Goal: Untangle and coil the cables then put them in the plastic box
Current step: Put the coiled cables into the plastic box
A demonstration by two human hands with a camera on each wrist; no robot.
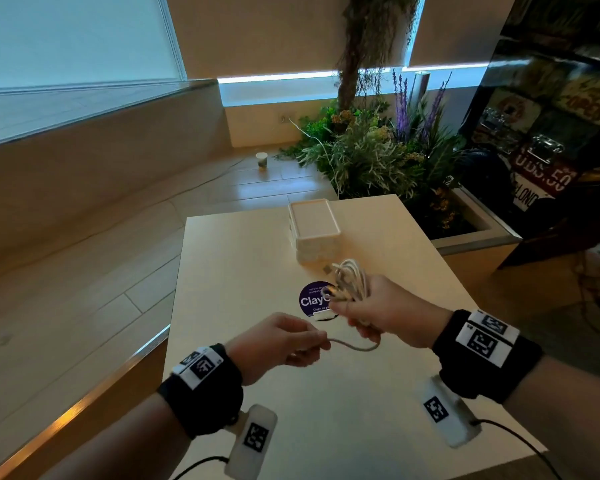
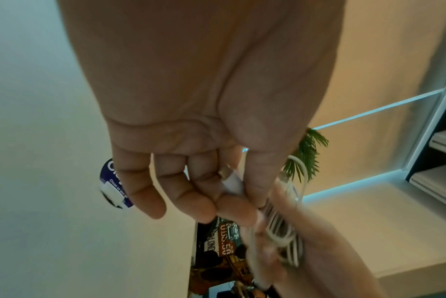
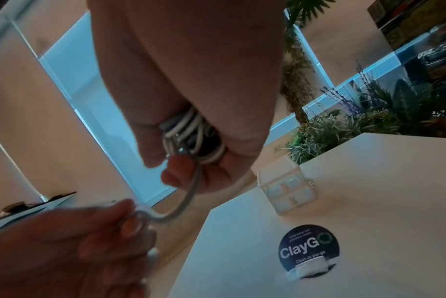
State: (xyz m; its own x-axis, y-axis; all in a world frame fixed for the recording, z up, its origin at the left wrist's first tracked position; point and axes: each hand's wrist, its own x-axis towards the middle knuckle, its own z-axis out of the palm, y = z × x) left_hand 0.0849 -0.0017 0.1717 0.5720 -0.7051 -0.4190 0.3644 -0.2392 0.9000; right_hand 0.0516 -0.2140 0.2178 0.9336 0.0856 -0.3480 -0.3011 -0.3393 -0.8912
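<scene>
My right hand (image 1: 371, 311) grips a bundle of white cable loops (image 1: 352, 277) above the table; the same coil (image 3: 188, 133) shows inside its fist in the right wrist view. A short free length of cable (image 1: 355, 346) runs from that fist to my left hand (image 1: 291, 342), which pinches the cable's end. In the left wrist view the white plug (image 2: 232, 181) sits between thumb and fingers. The white plastic box (image 1: 314, 230) stands further back on the table, its top facing up; it also appears as a small drawer box (image 3: 286, 191).
The pale table (image 1: 326, 393) carries a round dark "ClayGo" sticker (image 1: 314, 299) under the hands. A planter with green and purple plants (image 1: 388, 154) stands beyond the table's far right corner. Wooden floor and a paper cup (image 1: 261, 160) lie to the left.
</scene>
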